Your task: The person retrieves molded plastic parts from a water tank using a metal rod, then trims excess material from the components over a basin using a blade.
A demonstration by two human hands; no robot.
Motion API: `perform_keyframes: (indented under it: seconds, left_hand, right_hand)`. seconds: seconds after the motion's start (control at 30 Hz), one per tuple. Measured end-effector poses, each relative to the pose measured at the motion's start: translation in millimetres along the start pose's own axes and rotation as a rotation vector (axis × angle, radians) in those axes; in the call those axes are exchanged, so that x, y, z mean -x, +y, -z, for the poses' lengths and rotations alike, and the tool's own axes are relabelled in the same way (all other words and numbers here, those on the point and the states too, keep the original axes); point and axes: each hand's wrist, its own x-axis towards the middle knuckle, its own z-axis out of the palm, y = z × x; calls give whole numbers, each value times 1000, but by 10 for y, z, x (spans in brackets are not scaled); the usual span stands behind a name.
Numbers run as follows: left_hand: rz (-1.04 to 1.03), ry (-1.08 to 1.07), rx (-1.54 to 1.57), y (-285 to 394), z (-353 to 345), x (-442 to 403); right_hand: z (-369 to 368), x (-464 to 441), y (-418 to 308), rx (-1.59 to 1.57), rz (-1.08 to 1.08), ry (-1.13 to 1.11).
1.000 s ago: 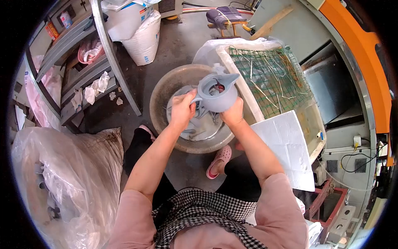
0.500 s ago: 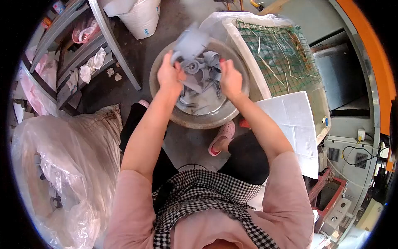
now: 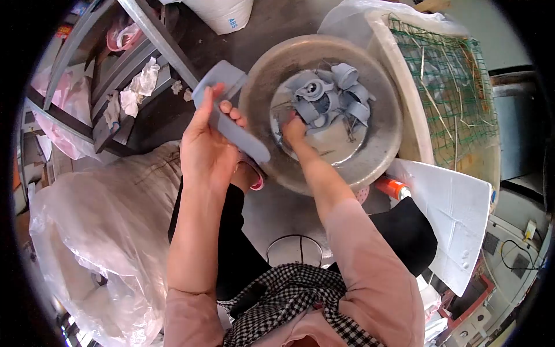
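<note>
My left hand (image 3: 211, 139) is raised left of the round basin (image 3: 261, 75), palm up, its fingers around a grey plastic piece (image 3: 243, 136) with a flat strip and a wider end. Inside the basin my right hand (image 3: 293, 128) reaches down at the left of a pile of grey plastic parts (image 3: 329, 95). Its fingertips are hidden among the parts, so what it holds, if anything, does not show.
Right of the basin stands a white-rimmed tub (image 3: 402, 98) with green netting (image 3: 448, 87). A white board (image 3: 445, 214) and a red can (image 3: 392, 186) lie below it. At left are a metal rack (image 3: 159, 43) and a large plastic bag (image 3: 110, 231).
The grey jug-shaped piece no longer shows between my hands. My left hand has moved out left of the basin with a flat piece; my right hand has gone down into it. The view has shifted.
</note>
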Motion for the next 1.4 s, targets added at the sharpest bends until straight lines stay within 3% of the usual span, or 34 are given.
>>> perform_keyframes:
  seconds: [0.07,0.13,0.2,0.27,0.3,0.33,0.43,0.5,0.67,0.77,0.8,0.87,0.93,1.0,1.03,1.07,1.13,1.33,1.4]
  left_hand:
    - [-48,123,-35,16,-106,12]
    - [-122,36,-66,34,-57,1]
    - [-142,27,-41,34,-33,29]
    - [-119,31,-217,8,-20,64]
    - [-93,86,-285,-36,-92,110]
    - [-116,65,-326,-103,-102,135]
    - [-199,152,-433,-354,-198,226]
    - [-294,34,-463,-581,-173,224]
    - [-525,-166,-588,-1073,-292,284]
    - [-787,-206,-813,-1203,-382,475]
    - [-791,-213,-814,-1215,-378,469]
    - [-587,-64,-622,-1221,-343,415]
    - [-474,-3,-424,-1058,-417,394]
    - [-307,38,-298,-899,-432,370]
    - [-310,36,-298,-823,-421,349]
    - [-232,-28,-155,-747,-404,327]
    - [-160,-93,-9,-642,-428,322]
    - [-140,-284,-33,-603,-488,432]
    - [-126,-306,1,-699,-444,442]
  right_hand:
    - [234,70,-86,-365,-338,116]
    - [421,-29,14,-465,-333,187]
    - [724,-156,171,-999,-379,145]
    - [1529,-36,-160,-1689,-487,199]
    - [1880,-24,-226,-1863,-433,135]
    - [2230,23,-282,-1881,-341,83]
    - [3118,286,-550,-1946,-334,108]
    - [3485,481,-642,-1912,-265,197]
    - [3808,922,-755,-1991,-132,212]
    - [3835,1206,-943,-1995,-167,247]
    - [3843,1263,-976,-2000,-161,251]
    - [3871,1372,-1034,-2078,-173,154]
    - [3845,1391,-963,-2013,-164,76]
    - [3852,1416,-890,-1639,-42,35]
    - [3863,1432,-839,-1396,4,128]
    - [3879,1438,-769,-1395,12,127]
    - [3922,1498,-736,-370,134,402]
    - [3698,1674,-868,-320,527,441]
    - [3679,1669,-915,-347,618,648]
